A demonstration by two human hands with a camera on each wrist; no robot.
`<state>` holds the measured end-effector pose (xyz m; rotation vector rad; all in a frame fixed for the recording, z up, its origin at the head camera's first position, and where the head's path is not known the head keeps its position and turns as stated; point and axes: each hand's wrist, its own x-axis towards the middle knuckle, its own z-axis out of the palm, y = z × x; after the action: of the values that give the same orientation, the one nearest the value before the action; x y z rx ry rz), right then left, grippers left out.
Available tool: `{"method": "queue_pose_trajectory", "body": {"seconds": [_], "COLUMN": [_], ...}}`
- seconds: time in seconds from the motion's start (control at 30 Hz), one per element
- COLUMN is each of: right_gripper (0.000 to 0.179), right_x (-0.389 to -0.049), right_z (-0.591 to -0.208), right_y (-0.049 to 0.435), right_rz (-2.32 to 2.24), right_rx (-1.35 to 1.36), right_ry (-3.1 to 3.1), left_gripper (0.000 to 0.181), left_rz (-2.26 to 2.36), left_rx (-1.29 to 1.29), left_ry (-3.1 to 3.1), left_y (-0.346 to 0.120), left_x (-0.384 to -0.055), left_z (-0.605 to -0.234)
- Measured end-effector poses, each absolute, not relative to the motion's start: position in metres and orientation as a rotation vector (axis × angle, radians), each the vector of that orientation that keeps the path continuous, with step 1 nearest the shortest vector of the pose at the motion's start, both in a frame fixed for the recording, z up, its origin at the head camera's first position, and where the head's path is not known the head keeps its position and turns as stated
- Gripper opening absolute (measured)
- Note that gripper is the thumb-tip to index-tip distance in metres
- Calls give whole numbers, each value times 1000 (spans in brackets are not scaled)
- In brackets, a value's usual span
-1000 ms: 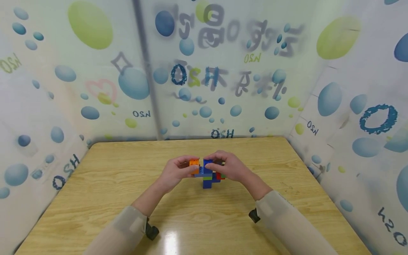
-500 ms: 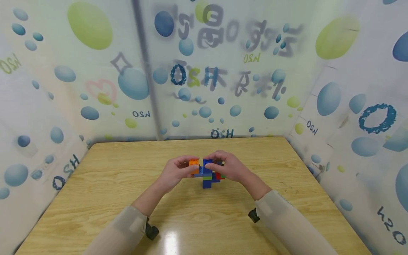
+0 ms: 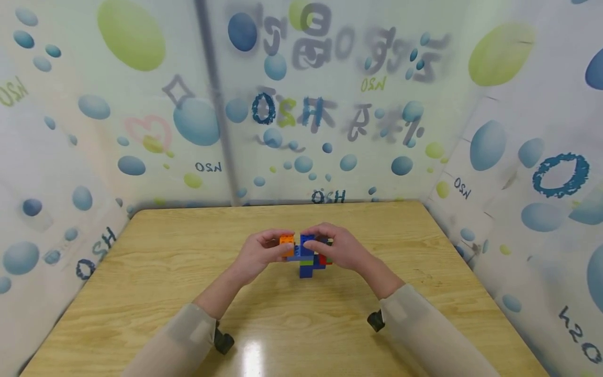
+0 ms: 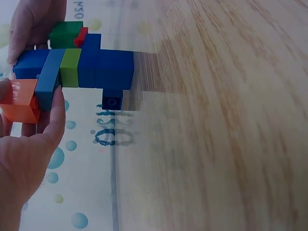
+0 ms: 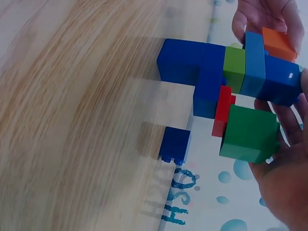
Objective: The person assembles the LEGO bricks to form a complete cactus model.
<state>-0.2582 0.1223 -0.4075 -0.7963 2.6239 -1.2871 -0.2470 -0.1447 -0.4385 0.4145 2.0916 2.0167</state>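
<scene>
A tower of toy building bricks stands on the wooden table [image 3: 282,330], its dark blue base brick [image 3: 306,272] lowest. Above are another dark blue brick [image 5: 210,79], a lime green brick [image 5: 234,69] and a lighter blue brick [image 5: 254,63]. My left hand [image 3: 254,255] pinches the orange brick [image 4: 21,98] at the tower's upper left. Thumb and fingers of my right hand [image 3: 340,247] grip the dark blue brick [image 5: 281,79] at upper right. A red piece [image 5: 222,110] and a green brick [image 5: 249,132] sit on the side arm, below the right hand.
A separate small dark blue brick [image 5: 174,143] lies on the table beyond the tower. Patterned white curtain [image 3: 301,157] walls surround the table's back and sides. Dark wrist mounts [image 3: 223,343] hang below both sleeves.
</scene>
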Motion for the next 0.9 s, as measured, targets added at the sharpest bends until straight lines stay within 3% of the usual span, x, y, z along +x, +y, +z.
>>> {"method": "queue_pose_trajectory", "body": {"seconds": [0.43,0.9], "right_gripper": [44,41], "right_x": [-274,-306], "right_z": [-421,-453], "right_y": [171,180], "right_rz": [-1496,-1251], "right_rx": [-628,-536], "right_ry": [2635,2736], "left_gripper": [42,42], "left_rz": [1997,2013], "left_rx": [401,402], "left_ry": [2106,2083], "left_y": [-145,-146], "left_x": [-246,-247], "left_z": [-434,-437]}}
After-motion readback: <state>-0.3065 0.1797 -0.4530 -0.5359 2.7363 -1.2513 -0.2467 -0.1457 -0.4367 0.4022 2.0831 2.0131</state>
